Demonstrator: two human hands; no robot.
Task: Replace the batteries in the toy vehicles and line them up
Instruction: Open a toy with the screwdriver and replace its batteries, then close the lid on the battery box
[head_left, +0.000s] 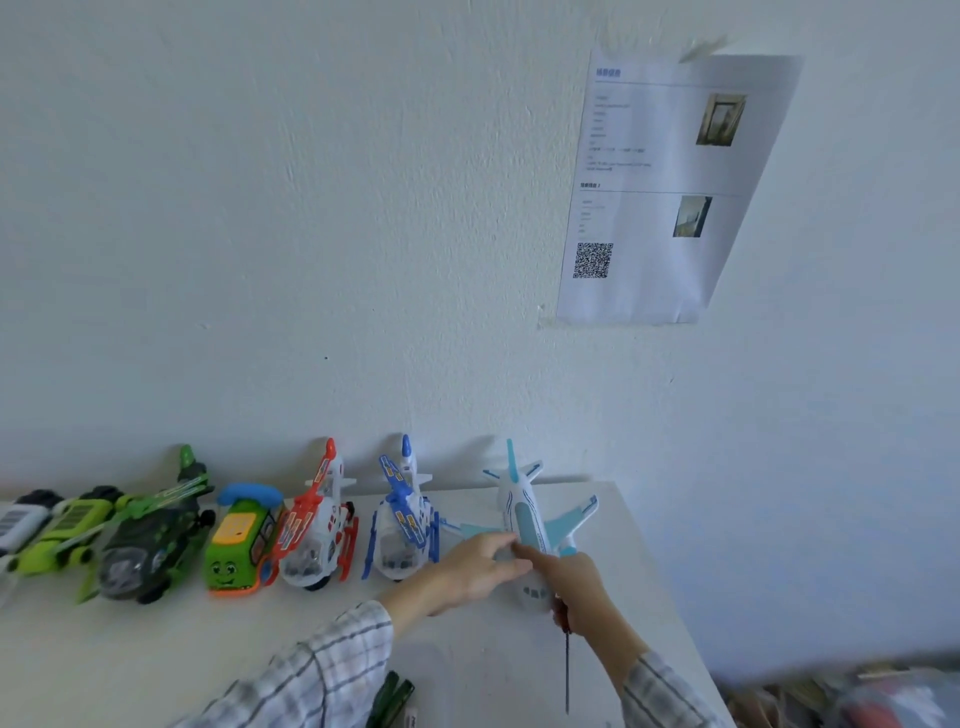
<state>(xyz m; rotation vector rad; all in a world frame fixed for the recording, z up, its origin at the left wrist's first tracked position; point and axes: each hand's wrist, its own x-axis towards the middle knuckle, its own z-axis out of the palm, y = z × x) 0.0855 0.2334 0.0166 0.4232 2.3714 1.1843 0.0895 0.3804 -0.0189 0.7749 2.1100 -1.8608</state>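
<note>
Several toy vehicles stand in a row along the wall on the white table (156, 654). At the right end is a white and light-blue toy airplane (524, 512). My left hand (475, 569) rests its fingers on the plane's left side near the nose. My right hand (576, 590) touches the plane's right side with the index finger stretched out, while holding a screwdriver (567, 670) whose thin shaft points down toward me. Left of the plane stand a blue helicopter (402, 519), a red helicopter (319, 525), a green bus (239, 545) and a dark green helicopter (150, 540).
A lime-green vehicle (62, 530) and a white one (18, 519) sit at the far left. Green batteries (389, 699) lie at the table's near edge. A printed sheet (665, 187) is taped to the wall. Clutter lies beyond the table's right edge (691, 623).
</note>
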